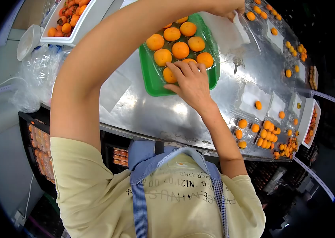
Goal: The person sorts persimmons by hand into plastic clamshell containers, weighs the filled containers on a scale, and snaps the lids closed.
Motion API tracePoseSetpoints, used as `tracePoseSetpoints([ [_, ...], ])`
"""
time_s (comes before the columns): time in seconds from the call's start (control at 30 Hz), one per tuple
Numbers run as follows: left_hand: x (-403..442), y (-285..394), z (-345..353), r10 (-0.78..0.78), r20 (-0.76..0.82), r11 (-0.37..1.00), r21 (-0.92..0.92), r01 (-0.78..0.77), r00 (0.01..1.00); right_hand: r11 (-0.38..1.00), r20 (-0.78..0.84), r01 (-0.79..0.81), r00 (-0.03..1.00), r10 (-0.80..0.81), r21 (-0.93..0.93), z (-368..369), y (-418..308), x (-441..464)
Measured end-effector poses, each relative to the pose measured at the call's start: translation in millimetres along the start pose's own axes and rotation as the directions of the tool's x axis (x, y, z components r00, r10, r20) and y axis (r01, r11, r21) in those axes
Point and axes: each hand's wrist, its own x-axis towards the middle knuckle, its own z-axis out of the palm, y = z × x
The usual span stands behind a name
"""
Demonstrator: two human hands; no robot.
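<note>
My right hand (193, 81) curves palm down over the near end of a green tray (155, 90) that holds rows of orange persimmons (180, 50). Its thumb and index finger lie around the near-left persimmon (170, 75), while the other fingertips rest by the middle one, which is partly covered. A clear, shiny insert shows between the fruits. Far to the right, my left arm reaches across above the tray. There my left hand (231, 10) is closed on the edge of a thin white sheet (237, 29), and most of its fingers are hidden.
A white foam box (70, 40) of persimmons stands at upper left beside clear plastic bags (36, 77). On the metal table (143, 119), loose persimmons (268, 135) and white liners (250, 99) spread to the right. Another box (307, 123) stands at the far right edge.
</note>
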Motion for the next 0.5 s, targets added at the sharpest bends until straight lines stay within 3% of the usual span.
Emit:
tracePoseSetpoints([
  [0.1, -15.7, -2.9, -5.6, -0.065, 0.007, 0.997, 0.045, 0.065, 0.998, 1.000, 0.090, -0.013, 0.996, 0.011, 0.026, -2.5, 3.0, 8.1],
  [0.2, -4.9, 2.3, -4.1, -0.007, -0.028, 1.000, 0.020, 0.007, 1.000, 0.997, -0.003, 0.036, 0.999, -0.037, -0.073, 12.6, 9.1, 3.8],
  [0.23, -9.8, 4.0, -7.0, -0.055, -0.029, 0.998, 0.023, 0.056, 0.998, 0.999, -0.030, 0.015, 0.999, -0.017, -0.045, 18.8, 7.3, 4.4],
  [0.27, -12.6, 6.6, -9.7, -0.122, 0.038, 0.990, 0.074, 0.119, 0.992, 0.994, -0.097, 0.030, 0.995, -0.040, -0.108, 23.8, 4.0, 3.8],
  [0.3, -25.5, -27.9, 9.1, -0.056, 0.079, 0.996, 0.081, 0.049, 0.995, 0.986, -0.126, 0.027, 0.991, -0.049, -0.167, 23.9, -4.0, 3.8],
  [0.33, -31.0, -19.7, 5.8, -0.021, -0.045, 0.994, 0.108, 0.026, 0.999, 0.984, -0.129, 0.047, 0.989, -0.069, -0.172, 23.2, -6.6, 2.4],
  [0.37, -20.7, -19.2, 6.2, -0.047, 0.064, 0.998, 0.045, 0.044, 0.997, 0.989, -0.144, 0.012, 0.989, -0.034, -0.148, 10.8, -3.3, 0.3],
  [0.4, -16.3, -9.5, 2.0, -0.096, 0.065, 0.995, 0.032, 0.094, 0.993, 0.990, -0.158, 0.003, 0.987, -0.025, -0.139, 11.9, -0.2, -1.6],
  [0.43, -13.2, -1.2, -1.7, -0.151, 0.072, 0.988, 0.026, 0.150, 0.986, 0.999, -0.237, -0.007, 0.972, -0.002, -0.038, 11.6, 1.9, -5.1],
  [0.5, -11.2, -2.1, -4.1, -0.098, 0.071, 0.995, -0.015, 0.099, 0.993, 0.985, -0.387, 0.022, 0.921, 0.046, 0.169, 9.2, 5.8, -13.2],
])
